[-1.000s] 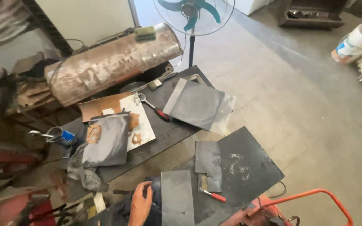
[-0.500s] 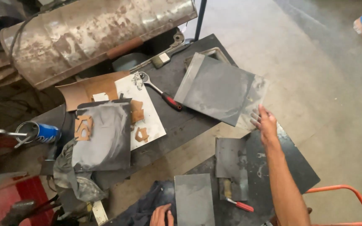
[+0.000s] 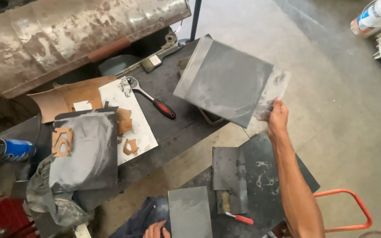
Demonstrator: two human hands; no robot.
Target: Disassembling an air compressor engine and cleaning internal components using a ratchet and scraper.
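Right hand (image 3: 278, 118) pinches the corner of a large grey sheet-metal panel (image 3: 225, 81), lifted over the dark workbench (image 3: 173, 128). Left hand (image 3: 155, 230), grip unclear, touches a small grey metal plate (image 3: 189, 213). Risk: corner-only hold, panel may swing onto the red-handled ratchet (image 3: 153, 101).

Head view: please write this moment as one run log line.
right hand: grips metal sheet corner | left hand: beside grey plate | ratchet: on table

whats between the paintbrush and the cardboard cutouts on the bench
A ratchet wrench with a red and black handle lies between the paintbrush and the cardboard cutouts, seen in the head view.
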